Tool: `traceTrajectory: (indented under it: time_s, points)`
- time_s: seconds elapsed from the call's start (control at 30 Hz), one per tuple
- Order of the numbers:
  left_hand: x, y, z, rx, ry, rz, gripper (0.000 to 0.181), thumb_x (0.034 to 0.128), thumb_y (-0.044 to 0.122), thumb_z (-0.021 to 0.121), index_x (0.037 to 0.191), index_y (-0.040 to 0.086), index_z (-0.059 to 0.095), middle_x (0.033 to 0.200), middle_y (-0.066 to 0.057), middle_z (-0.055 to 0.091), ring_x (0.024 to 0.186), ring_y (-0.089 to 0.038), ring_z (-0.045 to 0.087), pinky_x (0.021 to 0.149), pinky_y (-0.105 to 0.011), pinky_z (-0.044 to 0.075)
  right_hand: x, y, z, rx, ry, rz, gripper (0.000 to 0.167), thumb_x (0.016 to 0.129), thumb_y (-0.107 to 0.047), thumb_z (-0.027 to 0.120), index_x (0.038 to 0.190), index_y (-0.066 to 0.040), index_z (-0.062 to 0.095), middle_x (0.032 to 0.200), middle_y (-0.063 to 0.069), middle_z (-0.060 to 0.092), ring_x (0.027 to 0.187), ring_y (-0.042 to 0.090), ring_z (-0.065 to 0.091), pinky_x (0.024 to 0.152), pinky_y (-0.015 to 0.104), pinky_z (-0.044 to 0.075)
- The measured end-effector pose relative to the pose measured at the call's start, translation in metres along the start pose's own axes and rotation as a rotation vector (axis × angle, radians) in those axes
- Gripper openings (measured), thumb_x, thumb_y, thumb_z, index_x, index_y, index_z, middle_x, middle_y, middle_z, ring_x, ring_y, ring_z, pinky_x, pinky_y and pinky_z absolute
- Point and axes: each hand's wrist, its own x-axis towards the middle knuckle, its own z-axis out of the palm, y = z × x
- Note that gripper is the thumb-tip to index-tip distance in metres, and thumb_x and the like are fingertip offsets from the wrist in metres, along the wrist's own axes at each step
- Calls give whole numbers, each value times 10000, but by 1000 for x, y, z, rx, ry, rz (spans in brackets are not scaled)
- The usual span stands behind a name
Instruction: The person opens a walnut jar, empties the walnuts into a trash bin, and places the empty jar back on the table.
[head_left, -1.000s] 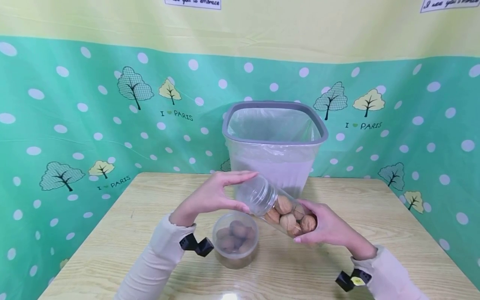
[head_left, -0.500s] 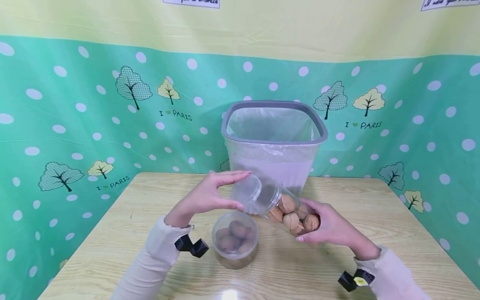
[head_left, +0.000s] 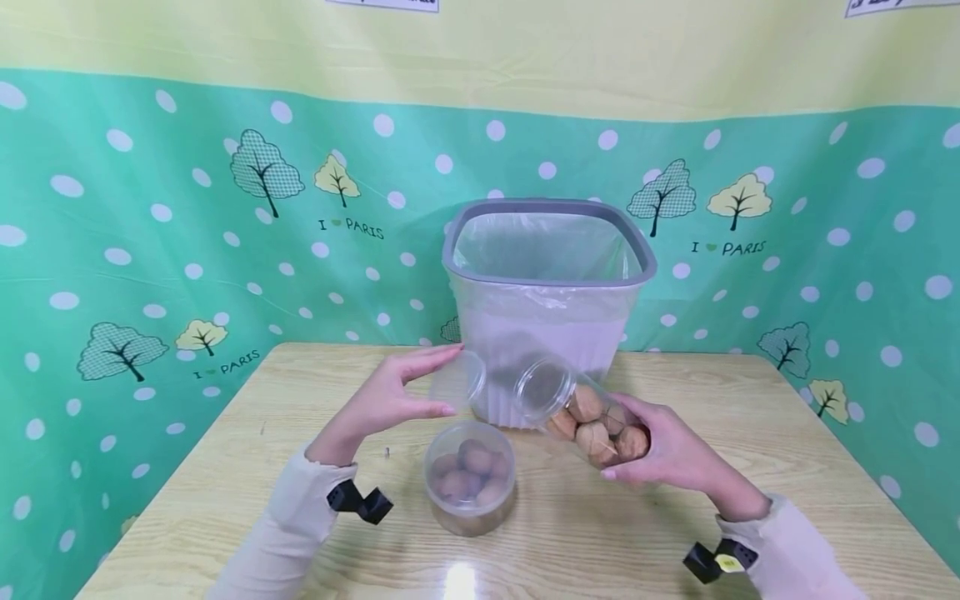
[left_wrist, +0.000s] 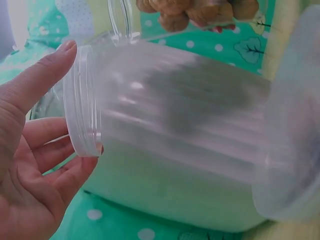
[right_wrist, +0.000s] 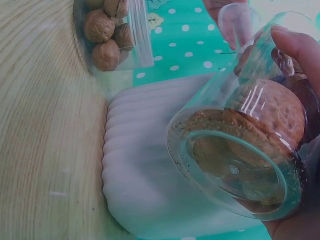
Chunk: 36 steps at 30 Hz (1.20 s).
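My left hand (head_left: 386,400) pinches a clear screw lid (left_wrist: 82,102) by its rim, thumb on one side and fingers on the other. Apart from it, to the right, my right hand (head_left: 671,442) grips a clear plastic jar (right_wrist: 235,160) around its base end. The jar is tilted, its uncovered mouth pointing up and left, with several walnuts (head_left: 596,433) lying inside towards the bottom. Below and between the hands, a round tub with a translucent lid (head_left: 470,467) stands on the table, also holding several walnuts (right_wrist: 100,27).
Behind the hands stands a pale bin (head_left: 540,329) with a grey rim and a clear liner. The wooden table (head_left: 315,383) ends at a green patterned cloth backdrop (head_left: 420,250).
The lid has come off the jar's mouth. My left hand has moved left with it, while my right hand and the jar have shifted slightly right.
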Motion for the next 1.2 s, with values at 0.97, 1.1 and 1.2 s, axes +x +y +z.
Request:
traceTrajectory:
  time_s: [0.97,1.1,1.2]
  points:
    - [-42,-114,-6,2,164,-597,744,786,228,766,1372,-62,412,1421,-242,382,1308,-441,339,1074,-468,305,-15,4,-7,-97,65,48,779,667,-227,862,1340,-125,485,1127,-4,648,942,77,629,791,251,513]
    - [-47,-124,-7,5,146,-619,725,797,212,754,1375,-61,411,1433,-227,380,1321,-428,330,1083,-469,295,-17,5,-8,-107,69,46,786,657,-211,867,1336,-99,487,1129,9,650,944,76,628,796,250,511]
    - [-49,-131,-9,12,117,-605,722,794,209,756,1363,-78,417,1423,-235,390,1320,-425,332,1084,-476,288,-17,6,-7,-119,73,43,793,652,-223,871,1334,-91,489,1133,13,650,949,72,625,803,245,508]
